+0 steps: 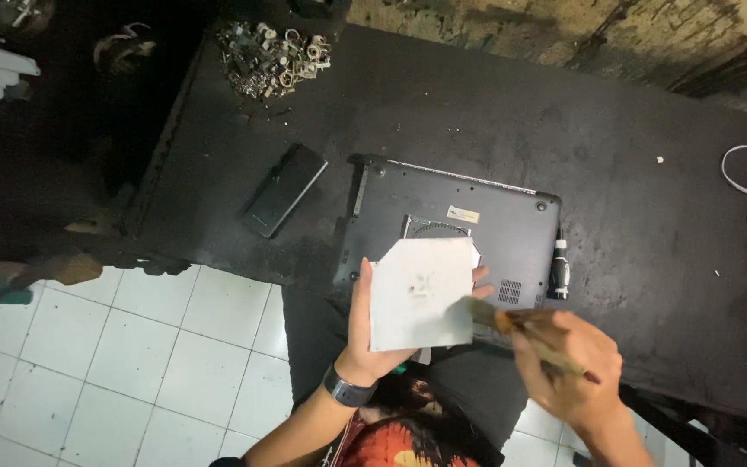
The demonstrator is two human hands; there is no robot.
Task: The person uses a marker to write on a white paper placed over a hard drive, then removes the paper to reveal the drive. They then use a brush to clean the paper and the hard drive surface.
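Head view: drive plate (421, 294) flat-on; cut corner up-left

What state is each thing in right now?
Left hand: holds flat silver metal drive, tilted up.
Right hand: grips wooden-handled brush, bristles at the drive's edge.
Black laptop: closed, underside up.
Black-handled screwdriver: lying beside laptop.
Black rectangular phone: flat on dark table.
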